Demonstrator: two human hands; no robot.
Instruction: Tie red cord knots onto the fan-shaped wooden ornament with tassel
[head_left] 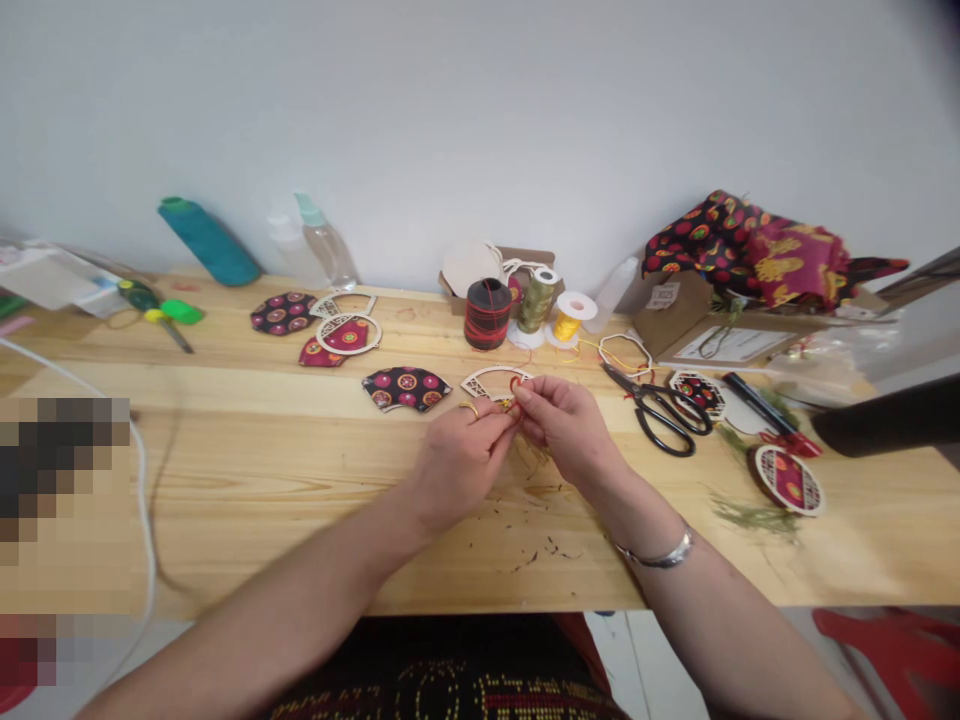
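Over the middle of the table, my left hand (463,455) and my right hand (564,425) meet with fingertips pinched together. A small loop of red cord (514,383) sticks up from between both pinches; the rest of it is hidden by the fingers. Just behind the hands lies a pale fan-shaped wooden frame (478,383), partly covered by them. Left of it is a dark fan-shaped fabric piece (407,388) with round purple and orange motifs. Black-handled scissors (664,412) lie to the right of my right hand.
Spools of dark red (487,318), olive (537,305) and yellow thread (568,325) stand behind. At right are a cardboard box (705,335) with patterned fabric, a marker (761,405) and a round framed ornament (789,480). A teal thread cone (208,243) leans at back left; a white cable (142,480) hangs left.
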